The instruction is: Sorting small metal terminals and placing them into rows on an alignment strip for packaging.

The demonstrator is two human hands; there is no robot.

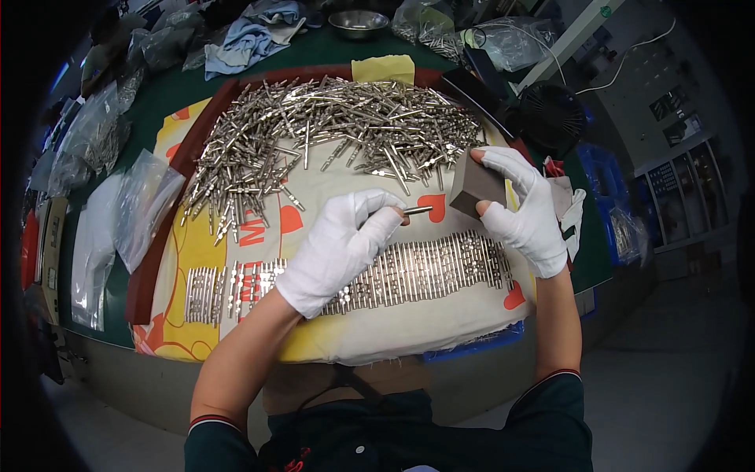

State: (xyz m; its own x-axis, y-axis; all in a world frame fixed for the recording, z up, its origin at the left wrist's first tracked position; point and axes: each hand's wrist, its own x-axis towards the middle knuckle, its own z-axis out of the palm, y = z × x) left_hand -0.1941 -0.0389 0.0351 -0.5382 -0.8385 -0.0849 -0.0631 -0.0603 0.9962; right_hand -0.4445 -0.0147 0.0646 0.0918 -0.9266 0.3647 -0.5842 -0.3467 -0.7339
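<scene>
In a white glove with bare fingertips, my left hand point(346, 244) pinches one short metal pin point(419, 210) that points to the right. My right hand point(519, 208), gloved the same way, grips a dark grey-brown rectangular block point(477, 185) between thumb and fingers. A small gap separates the pin from the block. Under both hands, a row of shiny metal pins point(425, 271) lies side by side on a printed cloth point(377, 334). Beyond them spreads a heap of similar pins point(314, 118) in loose disorder. My left hand hides part of the row.
A dark red wooden rim point(153, 252) borders the cloth. Clear plastic bags point(145, 204) lie on the green table at left, and a metal bowl point(359, 24) sits at the back beside blue cloths point(252, 43). A black fan point(553, 118) stands at the back right.
</scene>
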